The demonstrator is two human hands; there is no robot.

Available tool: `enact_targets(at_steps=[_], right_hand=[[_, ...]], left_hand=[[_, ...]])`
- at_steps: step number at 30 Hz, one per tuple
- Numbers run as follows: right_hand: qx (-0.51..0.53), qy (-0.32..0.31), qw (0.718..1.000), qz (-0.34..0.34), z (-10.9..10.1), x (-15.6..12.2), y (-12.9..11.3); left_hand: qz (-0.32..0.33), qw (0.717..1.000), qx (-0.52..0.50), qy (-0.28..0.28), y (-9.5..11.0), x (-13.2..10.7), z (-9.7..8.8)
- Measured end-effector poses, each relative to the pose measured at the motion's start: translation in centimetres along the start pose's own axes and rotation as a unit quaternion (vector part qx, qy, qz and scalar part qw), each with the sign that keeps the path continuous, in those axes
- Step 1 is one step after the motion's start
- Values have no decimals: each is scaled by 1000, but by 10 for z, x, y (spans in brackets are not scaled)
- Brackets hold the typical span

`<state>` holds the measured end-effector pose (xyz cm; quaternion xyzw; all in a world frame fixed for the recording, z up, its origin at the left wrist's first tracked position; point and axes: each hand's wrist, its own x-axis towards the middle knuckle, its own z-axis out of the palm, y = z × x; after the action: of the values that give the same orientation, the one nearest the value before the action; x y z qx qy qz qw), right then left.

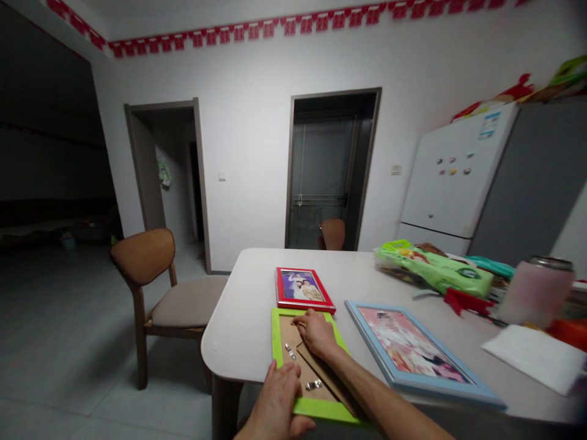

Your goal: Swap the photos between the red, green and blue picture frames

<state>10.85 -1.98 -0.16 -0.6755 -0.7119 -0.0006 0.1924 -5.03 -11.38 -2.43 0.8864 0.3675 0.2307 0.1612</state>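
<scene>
A green picture frame [277, 335] lies face down on the white table [247, 287], its brown backing board [288, 337] up with small metal clips on it. My left hand [275, 400] presses flat on the frame's near edge, fingers together. At the far end of the backing, my right hand [316, 333] is curled, fingertips pinching at a clip near the frame's top edge. A red frame [302, 288] with a photo lies just beyond. A larger blue frame [415, 351] with a photo lies to the right.
A wooden chair [151, 269] stands left of the table. On the table's right side are a green plastic package [433, 269], a pink jar [534, 293], a red object [463, 300] and white paper [534, 354]. A white fridge [454, 177] stands behind. Two dark doorways are in the far wall.
</scene>
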Motion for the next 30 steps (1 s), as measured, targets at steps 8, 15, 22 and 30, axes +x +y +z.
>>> enact_targets(at_steps=[8, 15, 22, 30], right_hand=[[45, -7, 998, -31, -22, -24, 7], [94, -66, 990, -78, -45, -71, 9], [82, -53, 993, -62, -61, -57, 5], [134, -18, 986, -93, -85, -54, -30]], left_hand=[[2, 1000, -13, -14, -2, 3, -2], [0, 1000, -11, 27, -1, 1, 3], [-72, 983, -146, 90, 12, 10, -6], [-184, 817, -482, 258, -2, 37, -31]])
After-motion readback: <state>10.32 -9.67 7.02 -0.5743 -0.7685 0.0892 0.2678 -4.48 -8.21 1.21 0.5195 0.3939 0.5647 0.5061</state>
